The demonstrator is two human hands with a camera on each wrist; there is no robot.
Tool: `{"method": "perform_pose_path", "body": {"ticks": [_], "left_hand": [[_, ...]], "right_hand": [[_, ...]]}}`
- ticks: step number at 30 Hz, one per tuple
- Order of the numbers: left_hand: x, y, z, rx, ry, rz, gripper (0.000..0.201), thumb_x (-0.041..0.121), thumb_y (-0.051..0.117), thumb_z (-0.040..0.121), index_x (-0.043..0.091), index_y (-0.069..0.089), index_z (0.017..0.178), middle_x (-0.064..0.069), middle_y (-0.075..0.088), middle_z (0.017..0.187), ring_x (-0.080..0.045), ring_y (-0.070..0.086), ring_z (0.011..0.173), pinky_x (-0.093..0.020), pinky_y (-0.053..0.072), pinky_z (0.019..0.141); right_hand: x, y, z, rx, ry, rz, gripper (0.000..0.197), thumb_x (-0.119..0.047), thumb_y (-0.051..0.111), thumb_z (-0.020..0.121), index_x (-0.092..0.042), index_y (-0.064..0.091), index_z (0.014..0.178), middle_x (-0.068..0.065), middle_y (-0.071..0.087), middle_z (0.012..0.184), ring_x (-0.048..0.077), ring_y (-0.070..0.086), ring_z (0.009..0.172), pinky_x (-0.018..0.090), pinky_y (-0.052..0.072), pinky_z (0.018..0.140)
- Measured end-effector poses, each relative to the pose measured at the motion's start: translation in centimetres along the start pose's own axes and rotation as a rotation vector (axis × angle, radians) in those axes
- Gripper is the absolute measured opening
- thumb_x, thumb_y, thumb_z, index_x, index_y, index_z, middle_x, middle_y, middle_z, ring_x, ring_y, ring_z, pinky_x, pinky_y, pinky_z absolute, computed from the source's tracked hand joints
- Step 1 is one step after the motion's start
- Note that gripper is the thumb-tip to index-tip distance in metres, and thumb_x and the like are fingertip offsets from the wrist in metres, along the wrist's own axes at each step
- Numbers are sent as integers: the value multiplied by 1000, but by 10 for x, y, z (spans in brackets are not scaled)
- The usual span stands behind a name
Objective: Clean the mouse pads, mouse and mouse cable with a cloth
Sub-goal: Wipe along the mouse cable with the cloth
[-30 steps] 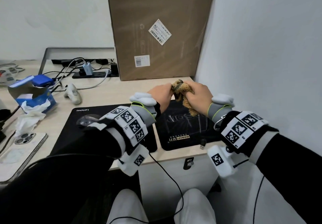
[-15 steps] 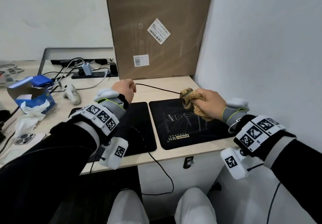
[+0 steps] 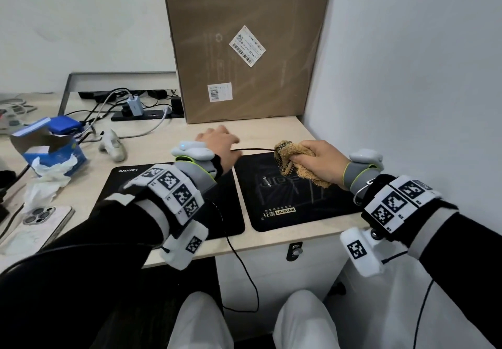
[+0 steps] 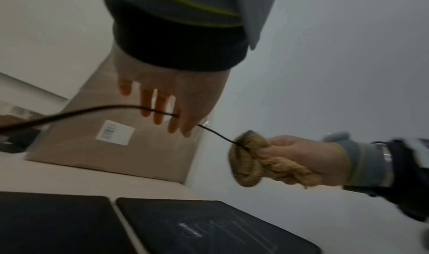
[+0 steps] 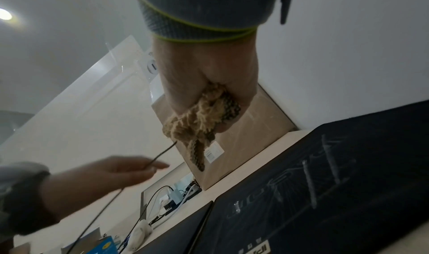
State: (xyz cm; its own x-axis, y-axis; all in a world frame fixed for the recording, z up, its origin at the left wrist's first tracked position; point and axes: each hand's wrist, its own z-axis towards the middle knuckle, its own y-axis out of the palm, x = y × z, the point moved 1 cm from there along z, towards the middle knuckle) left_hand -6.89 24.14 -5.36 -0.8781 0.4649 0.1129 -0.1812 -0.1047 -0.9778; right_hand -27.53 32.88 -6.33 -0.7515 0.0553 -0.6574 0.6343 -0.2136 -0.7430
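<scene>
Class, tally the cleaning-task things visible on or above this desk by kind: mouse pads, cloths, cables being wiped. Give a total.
Mouse pads: 2, the Lenovo pad and the right pad
Cloths: 1, the tan cloth
Cables being wiped: 1, the black cable
Total: 4

Both forearms reach forward, wrists strapped with marker bands. The left hand (image 3: 217,144) is held palm down, fingers (image 4: 157,109) straight and slightly spread, the cable (image 3: 255,149) running under them. The right hand (image 3: 320,163) is a fist, fingers curled round the bunched cloth (image 3: 292,162), with the cable entering it.
</scene>
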Motion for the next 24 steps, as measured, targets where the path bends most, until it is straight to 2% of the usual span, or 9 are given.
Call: {"method": "perform_pose_path", "body": {"ticks": [2, 5, 7, 9, 12, 14, 17, 20, 24], "left_hand": [[29, 0, -9, -36, 123, -169, 36, 35, 50, 93, 19, 57, 125, -6, 56, 129, -26, 52, 120, -34, 40, 101], [60, 4, -13, -116, 104, -353, 32, 29, 47, 96, 7, 53, 118, -14, 63, 118, -30, 57, 111, -32, 43, 89], [64, 3, -12, -75, 61, -401, 32, 26, 46, 97, 4, 53, 118, -16, 63, 119, -31, 56, 112, -33, 42, 88], [61, 3, -10, -49, 36, -436, 32, 26, 46, 97, 10, 55, 123, -13, 62, 122, -30, 55, 114, -31, 41, 90], [55, 3, -10, -54, 32, -463, 30, 24, 45, 98, 14, 59, 122, -11, 65, 119, -27, 57, 112, -29, 42, 90], [52, 4, -9, -50, 27, -458, 29, 23, 44, 98, 12, 64, 116, -12, 67, 115, -28, 58, 110, -28, 41, 85], [49, 4, -9, -30, 21, -480, 29, 19, 43, 98, 10, 70, 102, -12, 68, 108, -29, 58, 104, -25, 35, 76], [47, 5, -10, -11, 14, -477, 29, 16, 42, 97, 9, 70, 97, -13, 68, 104, -30, 58, 101, -26, 34, 73], [46, 9, -10, -16, 18, -432, 28, 18, 43, 97, 9, 70, 94, -14, 68, 100, -32, 59, 98, -29, 37, 74]], "right_hand": [[-6, 7, 1, -3, -33, -4, 18, -26, 60, 88, -10, 65, 91, -3, 57, 69, 18, 53, 76, 31, 42, 74], [-14, 15, 1, 14, -75, 8, 16, -24, 60, 88, -10, 65, 92, 3, 62, 82, 16, 54, 77, 29, 42, 72], [-13, 16, 2, 68, -38, 189, 14, -23, 61, 88, -10, 65, 90, 5, 64, 82, 16, 57, 75, 29, 45, 71], [-9, 15, 0, 143, 51, 470, 9, -21, 61, 88, -14, 65, 89, 5, 65, 80, 16, 60, 71, 27, 51, 67], [-4, 15, -1, 65, 168, 875, 13, -17, 57, 91, -11, 63, 101, 6, 66, 80, 11, 66, 61, 21, 56, 54], [-3, 16, 2, 9, 205, 1022, 20, -15, 54, 93, -7, 60, 110, 6, 70, 80, 11, 69, 61, 24, 58, 57], [-2, 14, 4, -40, 245, 1166, 13, -11, 50, 95, -9, 60, 102, 4, 74, 77, 14, 72, 66, 33, 61, 67], [-4, 12, 1, -165, 257, 1106, 13, -7, 47, 95, -9, 58, 99, 5, 72, 72, 12, 70, 59, 29, 60, 55], [-10, 6, -3, -338, 291, 820, 6, -8, 53, 92, -6, 58, 93, 9, 63, 75, 10, 66, 50, 21, 53, 44]]}}
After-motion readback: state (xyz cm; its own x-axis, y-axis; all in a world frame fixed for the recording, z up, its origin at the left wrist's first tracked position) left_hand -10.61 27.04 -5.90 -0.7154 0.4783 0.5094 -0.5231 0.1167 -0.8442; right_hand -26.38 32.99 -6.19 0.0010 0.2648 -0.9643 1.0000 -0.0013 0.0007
